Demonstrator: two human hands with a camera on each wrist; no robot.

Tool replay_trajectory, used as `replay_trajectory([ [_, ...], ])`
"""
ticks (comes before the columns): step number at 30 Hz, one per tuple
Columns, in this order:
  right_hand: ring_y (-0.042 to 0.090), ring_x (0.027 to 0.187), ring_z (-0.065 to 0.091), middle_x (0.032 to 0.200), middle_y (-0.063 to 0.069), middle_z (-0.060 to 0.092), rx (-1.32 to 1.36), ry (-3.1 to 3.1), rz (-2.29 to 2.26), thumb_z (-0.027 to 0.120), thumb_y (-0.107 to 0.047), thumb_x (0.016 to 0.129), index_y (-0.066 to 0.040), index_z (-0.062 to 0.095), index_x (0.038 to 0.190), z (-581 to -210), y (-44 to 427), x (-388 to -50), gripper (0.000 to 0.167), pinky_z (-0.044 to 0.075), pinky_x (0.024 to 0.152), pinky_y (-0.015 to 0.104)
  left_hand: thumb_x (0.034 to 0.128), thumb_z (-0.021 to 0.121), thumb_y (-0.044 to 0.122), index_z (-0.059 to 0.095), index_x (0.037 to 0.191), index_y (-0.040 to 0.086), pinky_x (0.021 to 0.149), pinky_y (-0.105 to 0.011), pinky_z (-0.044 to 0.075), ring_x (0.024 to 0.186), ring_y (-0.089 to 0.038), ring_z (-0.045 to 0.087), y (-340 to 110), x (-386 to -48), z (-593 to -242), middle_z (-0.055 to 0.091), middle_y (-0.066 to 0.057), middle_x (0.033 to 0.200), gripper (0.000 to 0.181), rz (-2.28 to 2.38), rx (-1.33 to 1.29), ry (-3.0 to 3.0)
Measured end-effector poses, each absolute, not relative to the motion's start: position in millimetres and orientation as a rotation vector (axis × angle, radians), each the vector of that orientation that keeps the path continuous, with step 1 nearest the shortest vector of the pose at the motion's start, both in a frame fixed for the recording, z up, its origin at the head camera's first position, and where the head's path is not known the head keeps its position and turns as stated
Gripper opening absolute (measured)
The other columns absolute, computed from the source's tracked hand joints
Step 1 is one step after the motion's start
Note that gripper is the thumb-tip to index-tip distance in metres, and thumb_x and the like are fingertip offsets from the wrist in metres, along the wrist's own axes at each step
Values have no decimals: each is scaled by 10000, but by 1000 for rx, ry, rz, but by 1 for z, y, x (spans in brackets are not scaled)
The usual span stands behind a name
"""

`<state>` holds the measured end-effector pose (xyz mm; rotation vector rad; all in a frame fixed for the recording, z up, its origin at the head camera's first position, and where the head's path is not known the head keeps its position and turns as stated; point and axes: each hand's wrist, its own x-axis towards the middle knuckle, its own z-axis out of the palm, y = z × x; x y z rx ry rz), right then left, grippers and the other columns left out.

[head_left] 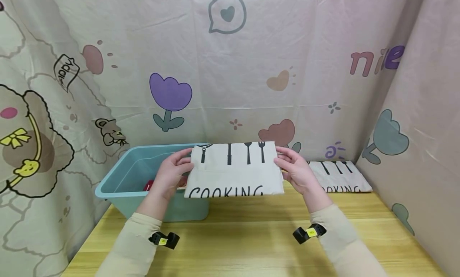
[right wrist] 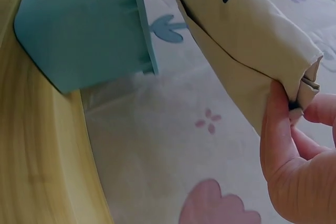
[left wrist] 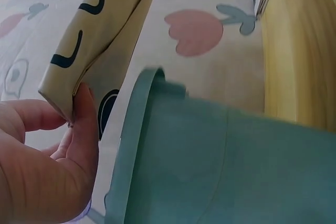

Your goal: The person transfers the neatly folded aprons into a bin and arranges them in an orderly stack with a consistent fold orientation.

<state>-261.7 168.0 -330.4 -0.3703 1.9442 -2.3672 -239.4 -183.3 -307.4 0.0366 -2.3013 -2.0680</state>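
A folded white cloth [head_left: 235,173] printed with black cutlery and the word COOKING is held up in the air between both hands. My left hand [head_left: 172,173] pinches its left edge between thumb and fingers, and my right hand [head_left: 296,171] pinches the right edge. Layered folds of the cloth [right wrist: 247,40] show in the right wrist view. Behind and below the left hand stands a blue-green plastic bin [head_left: 122,189], partly hidden by that arm and the cloth. Something red [head_left: 148,185] lies inside it; its kind cannot be made out.
A second folded cloth [head_left: 339,177] with the same print lies at the back right of the wooden table [head_left: 244,245], by the curtain. Printed fabric [head_left: 230,69] hangs close behind the table and along both sides.
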Motion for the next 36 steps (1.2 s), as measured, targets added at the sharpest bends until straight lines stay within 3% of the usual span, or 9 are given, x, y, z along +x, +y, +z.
replay_trajectory([
  [11, 74, 821, 558, 1011, 18, 541, -338, 1949, -2387, 549, 11, 977, 44, 386, 1455, -330, 127, -270, 506, 522, 653, 221, 992, 566, 68, 401, 1520, 108, 810, -327, 570, 1017, -172, 620, -217, -247, -304, 587, -149, 1330, 556, -1983, 115, -2357],
  [15, 86, 813, 582, 998, 17, 560, -334, 1934, -2401, 549, 34, 966, 44, 413, 1440, -329, 112, -272, 493, 533, 657, 234, 989, 559, 57, 387, 1524, 88, 779, -305, 575, 952, -127, 629, -230, -249, -306, 603, -125, 1283, 563, -1954, 111, -2378],
  [23, 116, 810, 609, 1007, 37, 571, -307, 1901, -2414, 563, 42, 951, 28, 443, 1424, -330, 87, -275, 488, 553, 674, 266, 980, 564, 35, 385, 1517, 51, 718, -285, 582, 833, -64, 644, -252, -250, -305, 653, 61, 1038, 566, -1927, 108, -2375],
  [30, 150, 797, 630, 1028, 71, 591, -300, 1883, -2413, 567, 50, 946, 19, 459, 1418, -330, 69, -278, 486, 561, 685, 286, 980, 566, 57, 384, 1515, 41, 660, -240, 552, 830, -43, 623, -269, -249, -303, 651, 127, 997, 565, -1831, 113, -2425],
  [36, 173, 803, 638, 1044, 102, 602, -325, 1884, -2403, 572, 55, 942, 24, 465, 1409, -329, 54, -281, 480, 566, 696, 304, 995, 570, 111, 383, 1521, 64, 708, -260, 554, 865, -59, 612, -283, -250, -304, 647, 124, 1035, 560, -1749, 153, -2489],
])
